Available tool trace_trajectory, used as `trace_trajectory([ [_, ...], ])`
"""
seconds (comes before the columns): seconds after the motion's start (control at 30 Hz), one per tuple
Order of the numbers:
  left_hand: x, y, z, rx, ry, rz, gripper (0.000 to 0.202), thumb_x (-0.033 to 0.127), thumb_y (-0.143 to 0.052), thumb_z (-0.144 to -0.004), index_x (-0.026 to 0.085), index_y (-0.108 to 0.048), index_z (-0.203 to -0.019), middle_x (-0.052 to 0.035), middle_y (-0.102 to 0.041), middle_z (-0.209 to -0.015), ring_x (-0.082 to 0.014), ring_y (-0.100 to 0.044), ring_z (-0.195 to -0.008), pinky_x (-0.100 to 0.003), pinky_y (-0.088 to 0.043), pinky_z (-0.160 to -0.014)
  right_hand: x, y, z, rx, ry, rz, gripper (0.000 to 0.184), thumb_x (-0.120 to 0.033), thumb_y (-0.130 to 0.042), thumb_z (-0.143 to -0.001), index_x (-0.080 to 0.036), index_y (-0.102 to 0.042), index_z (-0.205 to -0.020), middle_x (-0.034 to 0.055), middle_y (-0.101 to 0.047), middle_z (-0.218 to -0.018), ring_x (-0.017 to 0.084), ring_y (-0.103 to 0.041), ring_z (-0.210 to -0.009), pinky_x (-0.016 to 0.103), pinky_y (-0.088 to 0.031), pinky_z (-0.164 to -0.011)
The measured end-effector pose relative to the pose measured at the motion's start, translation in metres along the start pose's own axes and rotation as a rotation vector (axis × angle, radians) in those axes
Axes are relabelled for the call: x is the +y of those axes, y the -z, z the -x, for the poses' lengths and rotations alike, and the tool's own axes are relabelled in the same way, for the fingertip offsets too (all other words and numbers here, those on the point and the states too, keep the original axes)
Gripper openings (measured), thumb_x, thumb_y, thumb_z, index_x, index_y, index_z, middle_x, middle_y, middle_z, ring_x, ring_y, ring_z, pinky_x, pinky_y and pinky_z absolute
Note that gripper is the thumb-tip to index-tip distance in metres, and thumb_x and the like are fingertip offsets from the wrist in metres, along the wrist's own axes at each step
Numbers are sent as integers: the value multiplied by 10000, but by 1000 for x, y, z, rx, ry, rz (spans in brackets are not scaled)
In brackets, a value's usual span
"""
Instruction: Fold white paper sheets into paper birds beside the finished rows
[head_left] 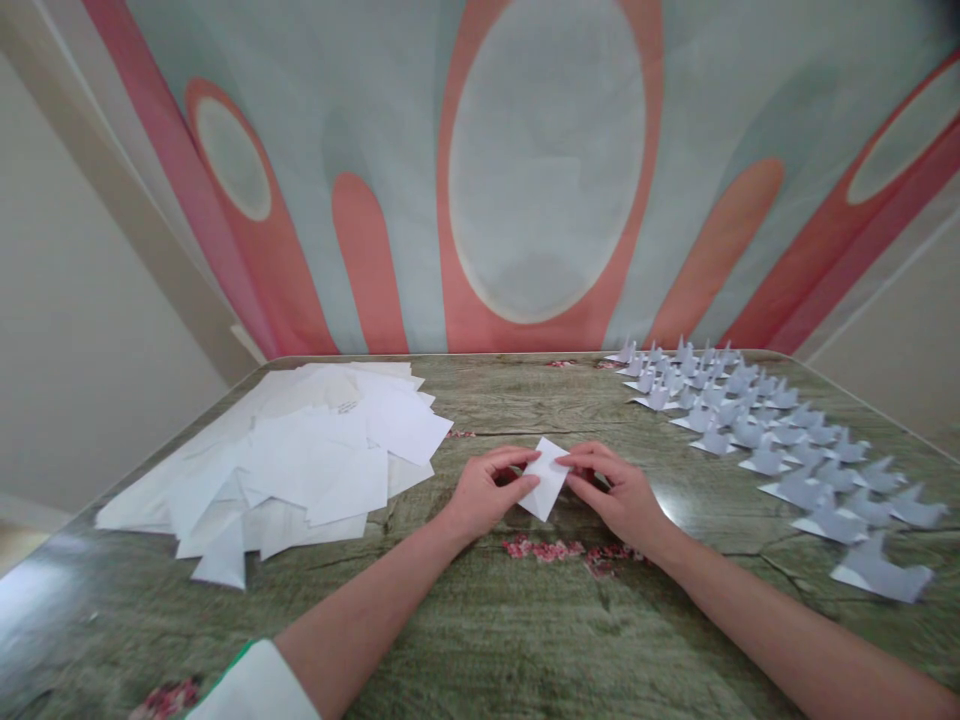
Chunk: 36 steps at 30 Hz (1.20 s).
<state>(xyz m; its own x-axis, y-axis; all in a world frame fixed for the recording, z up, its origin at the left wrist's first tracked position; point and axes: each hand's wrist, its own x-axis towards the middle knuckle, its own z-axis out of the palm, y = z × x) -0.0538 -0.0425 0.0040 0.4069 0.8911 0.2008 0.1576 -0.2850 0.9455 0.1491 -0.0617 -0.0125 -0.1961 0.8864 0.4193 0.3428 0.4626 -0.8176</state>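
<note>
A small folded piece of white paper [546,478] is held just above the green marbled table [525,620] near its middle. My left hand [486,492] pinches its left edge with thumb and fingers. My right hand [616,492] pinches its right edge, fingers curled round the fold. Both forearms reach in from the bottom of the view.
A loose heap of white paper sheets [300,450] covers the table's left side. Several folded white paper birds [772,435] stand in rows on the right side, reaching toward the near right edge. A wall with pink and pale blue shapes [547,170] rises behind the table.
</note>
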Motion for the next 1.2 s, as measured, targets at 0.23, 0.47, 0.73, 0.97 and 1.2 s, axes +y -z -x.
trace_trajectory([
  [0.23,1,0,1,-45,5,36,290,292,-628,-771,172,-660,-1033,-86,-620,-1093,-195,-590,-951,-277,-474,-798,-1,1,0,-9,-13,7,205,-265,-576,-795,-251,-670,-977,49,-576,-946,169,-564,-793,294,-464,-671],
  [0.47,3,-1,2,-65,-16,-27,298,258,-643,-756,186,-657,-1045,-77,-628,-1090,-199,-587,-973,-292,-461,-838,-7,1,1,-102,57,33,258,-239,-563,-800,-271,-656,-1038,44,-572,-905,150,-544,-722,284,-456,-646],
  [0.73,3,-1,3,-80,-1,-55,301,257,-626,-767,194,-650,-1060,-57,-652,-1084,-201,-597,-987,-313,-453,-880,-11,-1,1,-176,84,63,332,-190,-555,-801,-285,-617,-1113,47,-594,-938,175,-569,-828,303,-457,-735],
  [0.97,3,-2,4,-72,-28,-105,307,239,-631,-761,210,-649,-1066,-46,-650,-1094,-197,-592,-1006,-312,-435,-912,-10,-5,5,-252,112,99,369,-172,-513,-826,-286,-580,-1171,58,-585,-967,176,-564,-865,298,-465,-746],
  [1.2,3,-1,3,-64,-5,-94,313,264,-639,-748,205,-656,-1055,-57,-654,-1086,-212,-592,-999,-333,-442,-903,-11,-4,4,-216,107,97,298,-210,-508,-834,-262,-608,-1110,62,-585,-947,177,-570,-825,300,-462,-720],
])
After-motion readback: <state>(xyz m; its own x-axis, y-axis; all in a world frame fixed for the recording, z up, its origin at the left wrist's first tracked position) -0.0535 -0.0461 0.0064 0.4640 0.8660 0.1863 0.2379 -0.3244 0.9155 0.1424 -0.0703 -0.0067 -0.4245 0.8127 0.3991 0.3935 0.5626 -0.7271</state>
